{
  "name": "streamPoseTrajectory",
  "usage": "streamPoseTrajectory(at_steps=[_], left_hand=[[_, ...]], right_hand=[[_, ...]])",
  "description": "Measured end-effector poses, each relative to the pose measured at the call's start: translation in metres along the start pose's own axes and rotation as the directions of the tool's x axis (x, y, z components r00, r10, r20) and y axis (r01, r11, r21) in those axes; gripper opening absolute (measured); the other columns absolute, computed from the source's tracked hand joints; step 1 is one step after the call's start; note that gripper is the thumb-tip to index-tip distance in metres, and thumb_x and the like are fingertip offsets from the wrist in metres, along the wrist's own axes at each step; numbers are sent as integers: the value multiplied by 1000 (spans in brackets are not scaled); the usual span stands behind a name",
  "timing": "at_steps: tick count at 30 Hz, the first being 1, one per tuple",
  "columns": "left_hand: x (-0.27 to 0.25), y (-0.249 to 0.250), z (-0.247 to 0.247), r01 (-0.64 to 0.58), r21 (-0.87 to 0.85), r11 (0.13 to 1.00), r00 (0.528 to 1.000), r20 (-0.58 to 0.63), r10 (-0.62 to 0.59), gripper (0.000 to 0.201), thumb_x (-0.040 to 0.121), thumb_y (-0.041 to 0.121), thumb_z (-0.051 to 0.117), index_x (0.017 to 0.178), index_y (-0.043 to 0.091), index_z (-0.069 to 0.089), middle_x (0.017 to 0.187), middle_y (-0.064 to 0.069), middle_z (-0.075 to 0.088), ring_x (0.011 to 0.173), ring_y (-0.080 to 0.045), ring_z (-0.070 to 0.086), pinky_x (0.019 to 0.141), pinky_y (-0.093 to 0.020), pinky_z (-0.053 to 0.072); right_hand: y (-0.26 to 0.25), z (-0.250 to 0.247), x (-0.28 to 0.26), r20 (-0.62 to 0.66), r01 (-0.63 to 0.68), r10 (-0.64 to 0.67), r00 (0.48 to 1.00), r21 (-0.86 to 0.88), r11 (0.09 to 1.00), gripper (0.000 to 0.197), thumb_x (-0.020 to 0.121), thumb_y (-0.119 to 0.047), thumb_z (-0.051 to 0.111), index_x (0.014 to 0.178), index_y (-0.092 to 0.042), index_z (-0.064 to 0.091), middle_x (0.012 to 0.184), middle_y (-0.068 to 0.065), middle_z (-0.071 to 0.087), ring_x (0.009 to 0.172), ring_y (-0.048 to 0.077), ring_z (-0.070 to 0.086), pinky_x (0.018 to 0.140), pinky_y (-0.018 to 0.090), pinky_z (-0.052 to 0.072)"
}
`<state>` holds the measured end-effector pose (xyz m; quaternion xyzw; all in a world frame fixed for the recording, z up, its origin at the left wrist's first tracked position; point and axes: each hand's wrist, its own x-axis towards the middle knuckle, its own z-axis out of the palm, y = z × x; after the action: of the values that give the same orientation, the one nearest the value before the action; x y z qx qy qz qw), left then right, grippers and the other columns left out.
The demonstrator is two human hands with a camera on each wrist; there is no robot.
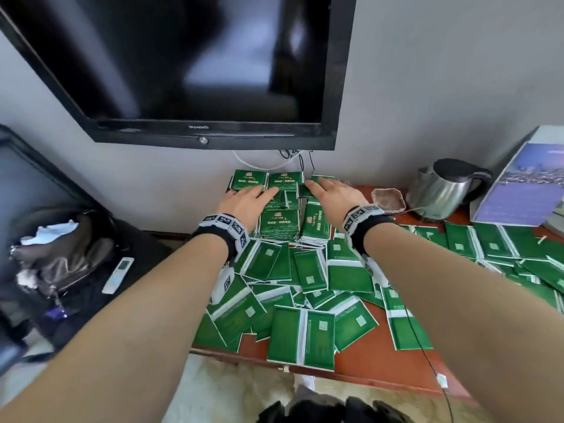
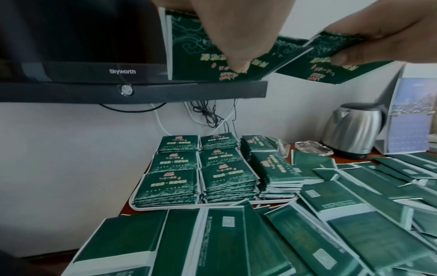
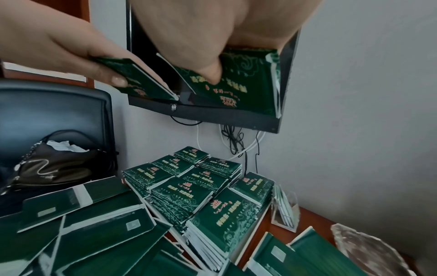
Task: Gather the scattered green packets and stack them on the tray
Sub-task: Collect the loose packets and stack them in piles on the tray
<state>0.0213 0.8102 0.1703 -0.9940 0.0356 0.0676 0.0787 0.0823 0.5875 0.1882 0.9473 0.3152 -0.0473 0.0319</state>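
The red-brown table (image 1: 363, 358) fills the lower right of the head view, with a television (image 1: 189, 62) on the wall at twelve o'clock and a steel kettle (image 1: 439, 190) at about two. On the table's far left corner sits the tray (image 2: 141, 206), pale-rimmed and already carrying neat stacks of packets (image 2: 208, 173) in rows. From four to seven o'clock of the tray, the scattered green packets (image 1: 302, 337) lie overlapping, mostly back side up. Above the stacks, the left hand (image 1: 247, 203) pinches a small bundle of packets (image 2: 201, 54) under its thumb, and the right hand (image 1: 335, 192) pinches a second bundle (image 3: 238, 82) likewise. The step in hand looks like delivery. Next, each bundle wants lowering squarely onto a stack, printed face up, edges aligned, so nothing slides.
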Motion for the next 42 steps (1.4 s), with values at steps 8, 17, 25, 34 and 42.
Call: streamPoseTrajectory(at_steps=[8, 17, 25, 34, 42], left_hand=[[53, -48, 51, 25, -41, 999, 991, 130, -19, 94, 86, -7, 54, 160, 29, 8, 163, -9, 25, 145, -28, 33, 113, -45, 38], [105, -98, 106, 14, -109, 994, 975, 223, 10, 94, 86, -5, 57, 159, 30, 10, 166, -9, 13, 150, -29, 20, 118, -49, 30], [146, -131, 149, -78, -106, 991, 961, 256, 102, 99, 86, -5, 55, 160, 31, 0, 167, -7, -12, 154, -28, -1, 123, -53, 12], [163, -132, 178, -158, -129, 979, 962, 202, 182, 100, 90, 0, 56, 159, 33, -7, 163, -6, -27, 154, -27, -10, 124, -53, 4], [162, -130, 186, -170, -155, 973, 965, 173, 196, 78, 99, 47, 45, 159, 35, -3, 165, -7, -23, 154, -27, -6, 122, -59, 6]], right_hand=[[-10, 34, 90, 113, 44, -51, 992, 58, 997, 69, 94, 8, 43, 157, -12, 21, 158, 14, 33, 143, 34, 36, 113, 44, 36], [-33, 90, 159, 277, -2, -31, 960, 118, 993, 77, 93, 5, 48, 159, -13, 14, 165, 11, 19, 151, 29, 21, 122, 40, 21], [-43, 132, 202, 344, 0, -21, 939, 62, 998, 80, 91, 10, 42, 160, -9, 6, 166, 14, -6, 154, 29, -4, 125, 41, -1], [-44, 155, 220, 298, 36, -46, 953, 38, 999, 81, 91, 11, 40, 160, -12, 4, 164, 17, -17, 152, 32, -13, 122, 41, -9], [-43, 163, 218, 330, 15, -9, 944, -15, 1000, 89, 94, -4, 49, 160, -27, -6, 162, 12, -27, 151, 33, -18, 124, 50, -3]])
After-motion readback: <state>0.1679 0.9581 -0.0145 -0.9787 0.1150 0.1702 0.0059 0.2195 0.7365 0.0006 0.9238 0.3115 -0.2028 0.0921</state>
